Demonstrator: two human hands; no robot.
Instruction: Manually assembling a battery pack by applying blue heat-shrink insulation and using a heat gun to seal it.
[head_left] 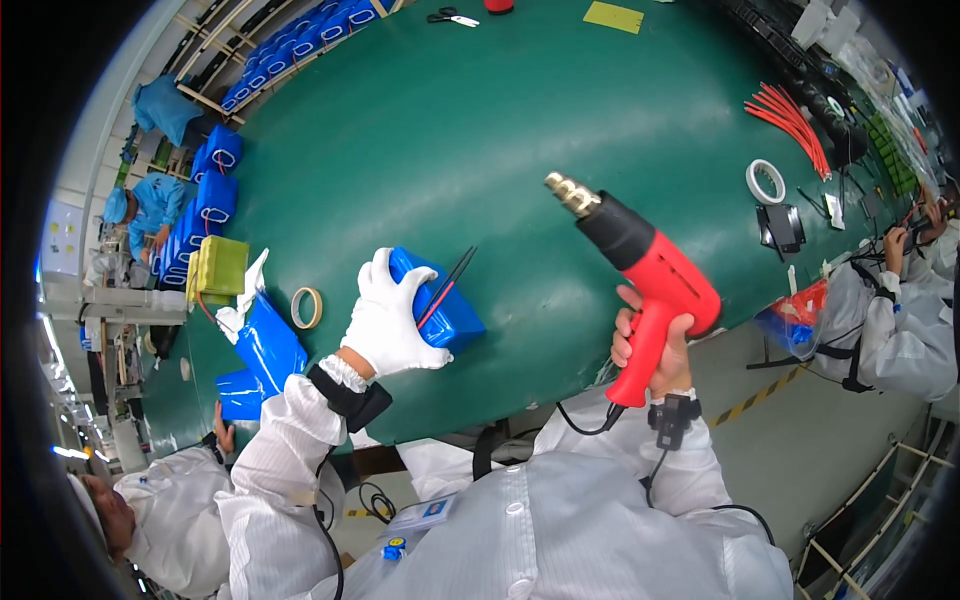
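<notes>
My left hand (390, 320), in a white glove, is closed around a blue-wrapped block (458, 322), which looks like a battery pack, on the green table. Thin red and black leads (442, 297) rise from beside my fingers along the block. My bare right hand (665, 352) grips the handle of a red heat gun (672, 283). The gun is held to the right of the block, its metal nozzle (573, 194) pointing up and left, away from the block. A black cord hangs from the handle's base.
Left of my glove lie a tape roll (307, 308), blue wrap sheets (268, 342) and a yellow-green block (220, 268). A white tape ring (765, 182) and red tubes (790, 128) sit at right. Scissors (452, 17) lie far back. Co-workers are at both sides.
</notes>
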